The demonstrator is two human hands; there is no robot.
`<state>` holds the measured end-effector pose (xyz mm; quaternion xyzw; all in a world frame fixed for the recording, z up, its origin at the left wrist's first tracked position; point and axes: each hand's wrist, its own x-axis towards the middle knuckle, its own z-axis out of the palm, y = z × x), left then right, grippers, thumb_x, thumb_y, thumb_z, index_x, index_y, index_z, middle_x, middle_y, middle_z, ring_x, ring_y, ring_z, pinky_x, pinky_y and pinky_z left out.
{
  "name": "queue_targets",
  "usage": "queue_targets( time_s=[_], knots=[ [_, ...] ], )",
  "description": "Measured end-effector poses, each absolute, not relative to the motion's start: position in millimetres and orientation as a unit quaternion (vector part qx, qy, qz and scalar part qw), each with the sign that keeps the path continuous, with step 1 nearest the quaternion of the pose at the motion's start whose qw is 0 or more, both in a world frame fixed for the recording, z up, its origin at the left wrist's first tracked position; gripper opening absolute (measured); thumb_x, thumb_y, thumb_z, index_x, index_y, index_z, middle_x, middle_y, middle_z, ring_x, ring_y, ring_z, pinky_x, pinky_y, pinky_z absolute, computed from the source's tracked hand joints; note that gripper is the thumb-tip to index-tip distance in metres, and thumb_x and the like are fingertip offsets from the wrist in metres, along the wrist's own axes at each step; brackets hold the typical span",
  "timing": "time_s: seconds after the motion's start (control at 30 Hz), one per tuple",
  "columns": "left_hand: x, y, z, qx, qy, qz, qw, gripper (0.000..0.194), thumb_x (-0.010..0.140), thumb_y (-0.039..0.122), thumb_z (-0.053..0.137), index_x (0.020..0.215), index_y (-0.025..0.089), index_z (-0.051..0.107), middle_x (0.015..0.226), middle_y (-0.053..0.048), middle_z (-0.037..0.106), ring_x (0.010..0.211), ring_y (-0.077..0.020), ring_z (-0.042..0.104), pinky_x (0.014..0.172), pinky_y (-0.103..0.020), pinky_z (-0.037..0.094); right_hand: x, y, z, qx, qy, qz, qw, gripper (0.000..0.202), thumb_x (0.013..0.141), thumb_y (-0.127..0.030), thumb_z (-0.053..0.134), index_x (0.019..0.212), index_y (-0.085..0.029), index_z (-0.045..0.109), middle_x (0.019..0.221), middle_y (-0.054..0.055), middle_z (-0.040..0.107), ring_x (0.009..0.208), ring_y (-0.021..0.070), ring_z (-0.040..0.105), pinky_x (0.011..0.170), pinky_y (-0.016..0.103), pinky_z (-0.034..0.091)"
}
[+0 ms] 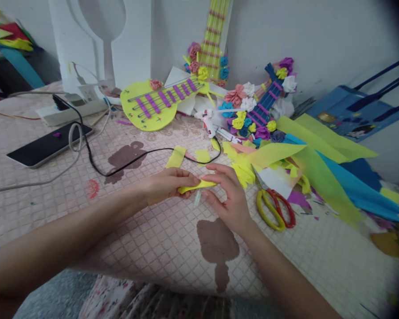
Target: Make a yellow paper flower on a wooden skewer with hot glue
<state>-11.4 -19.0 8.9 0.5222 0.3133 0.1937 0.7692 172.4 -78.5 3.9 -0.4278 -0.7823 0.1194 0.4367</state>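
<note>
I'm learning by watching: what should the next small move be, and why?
Probably close the right hand gently on the right end of the yellow strip: it is spread open around that end, while the left hand pinches the strip farther left.

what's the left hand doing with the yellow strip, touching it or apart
Touching: the head view plainly shows the left hand pinching the yellow strip.
</note>
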Motion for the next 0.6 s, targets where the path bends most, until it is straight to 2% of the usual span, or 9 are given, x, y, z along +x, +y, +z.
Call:
queue_targets(
  time_s=[0.13,0.37,0.6],
  knots=[
    [-11.4,-18.3,8.6,0.546,0.321,0.198,0.748,0.026,0.077,0.036,0.064,0.069,0.012,0.056,0.06,0.003,0.048,0.055,-0.0063,0.042,0.054,-0.021,0.032,173.6,-77.2,3.1,-0.417,-0.798,0.096,0.425,0.026,0.085,-0.02,0.054,0.11,-0.027,0.056,0.119,0.008,0.053,0.113,0.0239,0.049,0.095,0.048,0.042],
    [-10.4,-18.4,8.2,0.459,0.32,0.184,0.808,0.022,0.071,0.03,0.07,0.069,0.011,0.059,0.065,0.002,0.052,0.057,-0.0061,0.047,0.057,-0.021,0.039,177.3,-74.1,2.1,-0.38,-0.829,0.033,0.41,0.032,0.083,-0.01,0.052,0.11,-0.027,0.055,0.114,0.007,0.057,0.11,0.023,0.05,0.093,0.048,0.044],
    [-10.2,-16.8,6.6,0.398,0.328,0.145,0.845,0.018,0.071,0.027,0.071,0.072,0.011,0.063,0.063,0.001,0.055,0.057,-0.0065,0.049,0.055,-0.018,0.042,175.9,-75.8,0.6,-0.366,-0.832,0.004,0.417,0.032,0.082,-0.011,0.054,0.11,-0.027,0.056,0.108,0.007,0.062,0.104,0.0231,0.054,0.088,0.046,0.047]
  ],
)
